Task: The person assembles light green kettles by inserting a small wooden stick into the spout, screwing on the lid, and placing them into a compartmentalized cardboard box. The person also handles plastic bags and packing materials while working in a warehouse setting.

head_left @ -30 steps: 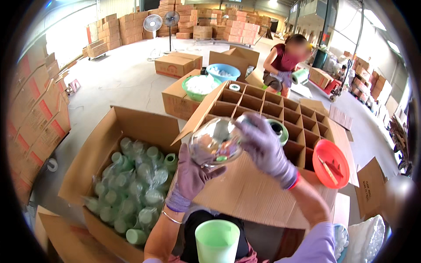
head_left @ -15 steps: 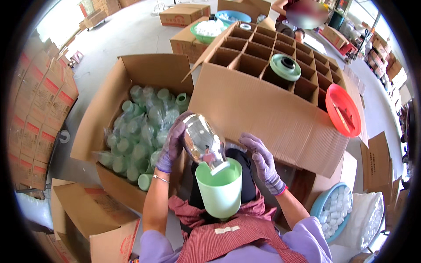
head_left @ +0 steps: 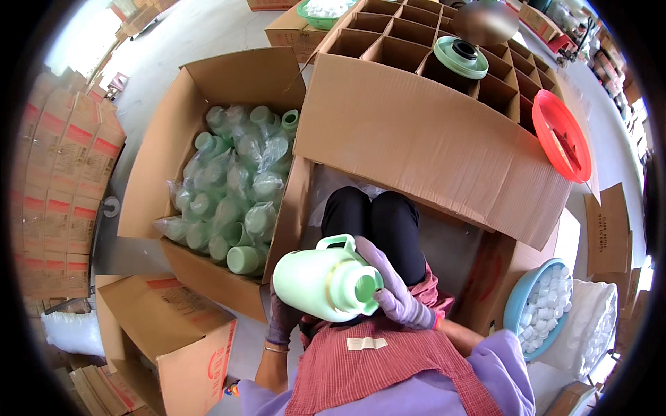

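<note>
A pale green vacuum flask [head_left: 302, 283] with a loop handle lies tilted on its side above my lap, its open mouth toward the right. My left hand [head_left: 282, 317], in a purple-grey glove, cups the base end from the left and below; its fingers are partly hidden by the flask. At the neck end, my gloved right hand [head_left: 397, 288] holds it, fingers beside the handle and thumb at the mouth rim. Whether a liner sits inside is not clear. Left of the flask, several green flask bodies [head_left: 236, 182], many in clear plastic bags, fill an open carton [head_left: 149, 166].
A divided carton [head_left: 416, 149] stands ahead, with a green lid-like part [head_left: 460, 58] on its dividers and a red dish [head_left: 562, 135] at its right edge. At right are a blue basin [head_left: 515, 315] of white caps and a white sack [head_left: 579, 326]. An open carton [head_left: 163, 315] sits lower left.
The silver glass liner is no longer visible. The green body, upright before, is now tilted sideways, with both hands on it. My right hand has closed on its neck end. The view has shifted.
</note>
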Available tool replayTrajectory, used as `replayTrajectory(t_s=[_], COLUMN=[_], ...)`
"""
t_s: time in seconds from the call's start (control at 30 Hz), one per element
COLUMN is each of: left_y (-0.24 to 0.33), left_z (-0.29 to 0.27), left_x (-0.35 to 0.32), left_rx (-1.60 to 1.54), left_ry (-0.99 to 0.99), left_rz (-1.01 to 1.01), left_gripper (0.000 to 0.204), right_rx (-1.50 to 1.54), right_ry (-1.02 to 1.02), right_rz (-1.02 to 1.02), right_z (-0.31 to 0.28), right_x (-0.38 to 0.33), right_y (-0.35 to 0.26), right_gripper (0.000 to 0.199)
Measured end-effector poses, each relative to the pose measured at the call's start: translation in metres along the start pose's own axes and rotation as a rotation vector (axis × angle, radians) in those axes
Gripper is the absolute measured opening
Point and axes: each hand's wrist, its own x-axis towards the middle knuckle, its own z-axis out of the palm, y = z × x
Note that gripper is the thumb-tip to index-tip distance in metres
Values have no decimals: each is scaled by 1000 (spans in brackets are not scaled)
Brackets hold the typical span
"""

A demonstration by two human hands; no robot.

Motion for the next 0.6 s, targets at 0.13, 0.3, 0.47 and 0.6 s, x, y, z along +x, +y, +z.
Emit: replayTrajectory(t_s=[0.13, 0.3, 0.47, 0.6], left_y=[-20, 7, 14, 16], left_z=[-20, 0, 21, 21], left_x=[1, 38, 56, 55], left_rx=[345, 300, 275, 276], left_ry=[-65, -203, -254, -253], left_rz=[227, 305, 318, 286], left_gripper=[78, 74, 71, 68], right_rx=[-196, -16, -155, -79], right_ry=[-286, -207, -201, -56], right_rz=[-380, -253, -271, -296], right_z=[0, 1, -12, -6], right_x=[73, 91, 94, 89], right_y=[-39, -74, -90, -92], right_gripper=[111, 79, 79, 80])
